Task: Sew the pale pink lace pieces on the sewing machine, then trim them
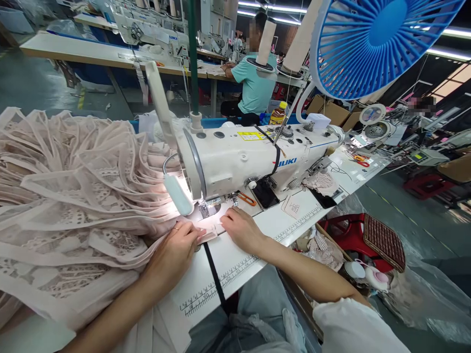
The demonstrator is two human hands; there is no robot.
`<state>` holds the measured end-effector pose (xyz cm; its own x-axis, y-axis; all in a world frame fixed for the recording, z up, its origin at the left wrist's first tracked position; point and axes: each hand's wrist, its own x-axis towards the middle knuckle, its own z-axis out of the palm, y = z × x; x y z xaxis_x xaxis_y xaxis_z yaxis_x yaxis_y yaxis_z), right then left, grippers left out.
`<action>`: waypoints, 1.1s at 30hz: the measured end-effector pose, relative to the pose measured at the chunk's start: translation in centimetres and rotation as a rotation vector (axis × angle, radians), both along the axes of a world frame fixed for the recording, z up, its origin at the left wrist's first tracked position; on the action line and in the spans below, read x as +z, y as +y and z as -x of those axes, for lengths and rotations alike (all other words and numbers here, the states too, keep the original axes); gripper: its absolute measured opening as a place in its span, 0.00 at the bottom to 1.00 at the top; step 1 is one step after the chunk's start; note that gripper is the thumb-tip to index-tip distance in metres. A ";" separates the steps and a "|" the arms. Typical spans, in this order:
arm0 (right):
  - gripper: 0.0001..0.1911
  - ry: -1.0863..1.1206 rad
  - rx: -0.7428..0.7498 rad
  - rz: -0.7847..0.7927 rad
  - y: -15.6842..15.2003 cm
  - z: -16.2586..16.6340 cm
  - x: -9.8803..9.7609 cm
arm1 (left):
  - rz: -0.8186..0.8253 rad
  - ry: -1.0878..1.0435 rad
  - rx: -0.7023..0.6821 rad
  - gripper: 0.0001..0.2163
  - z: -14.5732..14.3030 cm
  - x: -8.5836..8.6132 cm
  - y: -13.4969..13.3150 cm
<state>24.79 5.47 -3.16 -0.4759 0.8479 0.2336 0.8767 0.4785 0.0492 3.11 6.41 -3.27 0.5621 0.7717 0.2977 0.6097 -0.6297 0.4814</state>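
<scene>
A lit sewing machine [235,157] stands in front of me, its presser foot [209,208] over the bed. Just in front of the foot lies a small pale-pink piece of fabric [210,234]. My left hand [178,247] is closed on the left end of this piece, fingertips pressed together. My right hand [241,229] sits close to the foot on the right, fingers curled in and thumb and fingertips at the fabric's right edge. Its grip there is partly hidden by glare. A large heap of pale-pink lace garment pieces [81,196] spreads beside my left arm.
Orange thread snips [246,198] and a dark phone [267,193] lie by the machine's base. A printed ruler strip [221,282] runs along the table's front edge. A blue fan [386,39] hangs upper right. A person in a teal shirt [250,81] sits behind.
</scene>
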 end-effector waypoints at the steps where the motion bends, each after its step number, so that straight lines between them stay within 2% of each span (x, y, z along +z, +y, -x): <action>1: 0.06 -0.005 0.041 -0.019 -0.1 0.0 0.0 | -0.044 0.010 0.001 0.16 0.0 0.0 -0.1; 5: 0.14 -0.074 0.236 -0.066 -0.2 -0.3 0.3 | -0.337 0.184 -0.008 0.16 0.4 0.4 -1.1; 8: 0.13 -0.087 0.243 -0.092 -0.2 -0.3 0.5 | -0.581 0.292 -0.054 0.18 0.9 0.3 -1.9; 11: 0.13 -0.055 0.239 -0.123 0.0 -0.1 0.3 | -0.680 0.332 -0.116 0.20 1.4 -0.5 -2.0; 14: 0.12 -0.016 0.184 -0.131 0.2 0.0 0.0 | -0.648 0.380 -0.093 0.20 1.5 -0.7 -1.4; 18: 0.11 -0.001 0.071 -0.108 0.5 0.1 -0.4 | -0.606 0.399 -0.049 0.16 0.7 0.3 -0.5; 23: 0.10 0.019 0.013 -0.019 0.5 0.3 -0.1 | -0.735 0.266 -0.189 0.12 -0.8 0.1 1.4; 26: 0.08 -0.031 -0.027 0.074 0.4 0.7 0.9 | -0.767 0.268 -0.126 0.11 -0.7 -0.5 2.7; 28: 0.10 -0.092 -0.074 0.141 0.4 1.1 1.9 | -0.684 0.266 -0.065 0.10 -0.4 -0.7 3.4; 31: 0.13 -0.193 -0.163 0.212 0.9 1.5 3.5 | -0.422 0.263 0.029 0.12 0.3 -0.5 3.8; 33: 0.15 -0.242 -0.207 0.268 1.4 1.7 4.0 | -0.287 0.210 0.044 0.15 0.5 -0.5 3.8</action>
